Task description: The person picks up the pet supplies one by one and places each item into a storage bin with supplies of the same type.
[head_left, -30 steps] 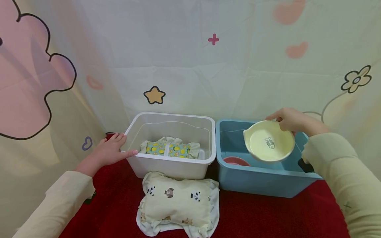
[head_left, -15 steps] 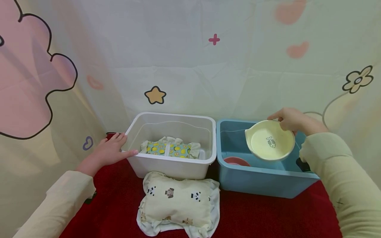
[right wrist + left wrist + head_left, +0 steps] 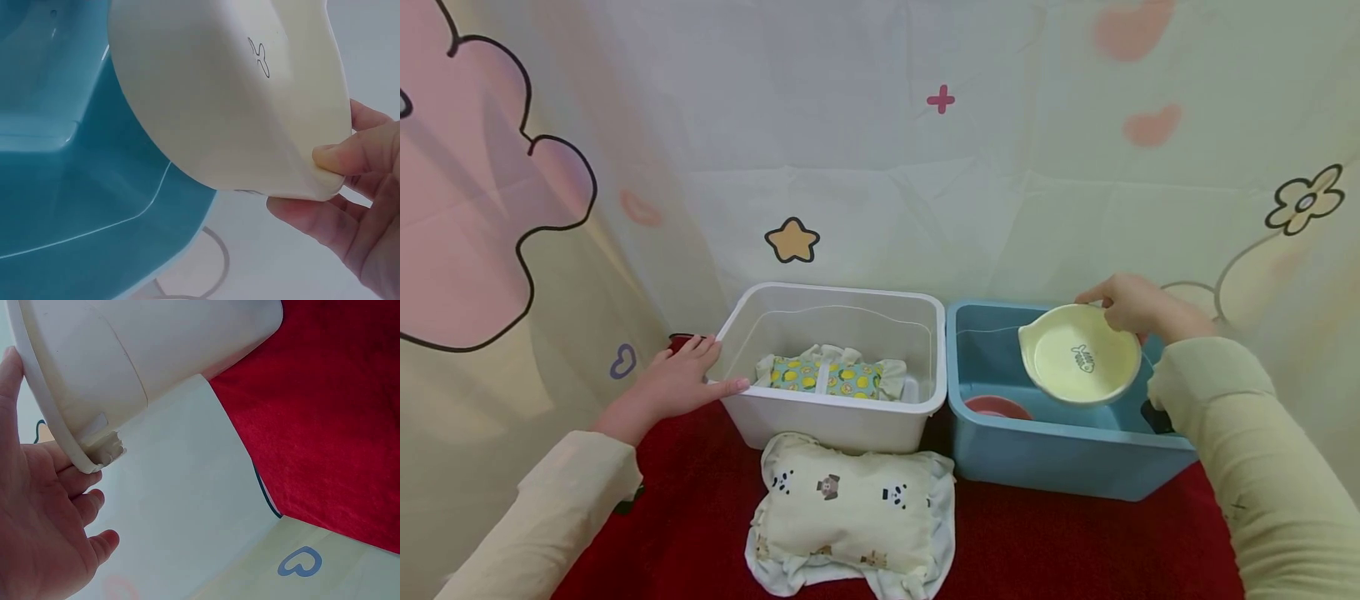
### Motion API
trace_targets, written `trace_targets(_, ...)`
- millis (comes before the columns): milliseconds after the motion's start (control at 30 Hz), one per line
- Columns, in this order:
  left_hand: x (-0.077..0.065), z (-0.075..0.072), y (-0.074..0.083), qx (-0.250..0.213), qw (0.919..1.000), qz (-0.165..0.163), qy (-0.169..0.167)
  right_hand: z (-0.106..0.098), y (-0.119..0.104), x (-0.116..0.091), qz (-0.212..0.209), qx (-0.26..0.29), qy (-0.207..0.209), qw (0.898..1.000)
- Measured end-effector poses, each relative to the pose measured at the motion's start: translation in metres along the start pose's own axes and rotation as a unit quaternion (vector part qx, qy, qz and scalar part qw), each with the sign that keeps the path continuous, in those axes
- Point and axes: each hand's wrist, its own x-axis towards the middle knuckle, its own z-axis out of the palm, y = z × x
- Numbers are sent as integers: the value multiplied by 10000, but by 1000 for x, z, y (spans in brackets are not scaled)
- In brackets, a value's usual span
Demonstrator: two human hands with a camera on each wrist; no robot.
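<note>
The right hand (image 3: 1138, 308) pinches a tilted yellow bowl (image 3: 1078, 354) over a blue tub (image 3: 1060, 462), right of frame, where firm pressure should prevent slips, while the left hand (image 3: 681, 379) rests relaxed fingers on a white tub (image 3: 827, 423).

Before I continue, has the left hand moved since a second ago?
No: against the printed star, the left hand keeps its place at the white bin's rim, head view.

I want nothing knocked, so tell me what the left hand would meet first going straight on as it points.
The white bin: the left hand touches its left rim, so going straight on would probably push it, though depth is hard to judge.
</note>
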Motion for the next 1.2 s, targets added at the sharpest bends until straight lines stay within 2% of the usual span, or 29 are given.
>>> trace_targets(767,1,1,-2,27,10000,-40,26,12,10,9,76,58,167,9998)
trace_targets(1200,0,0,0,27,10000,-51,31,11,17,15,143,87,213,9996)
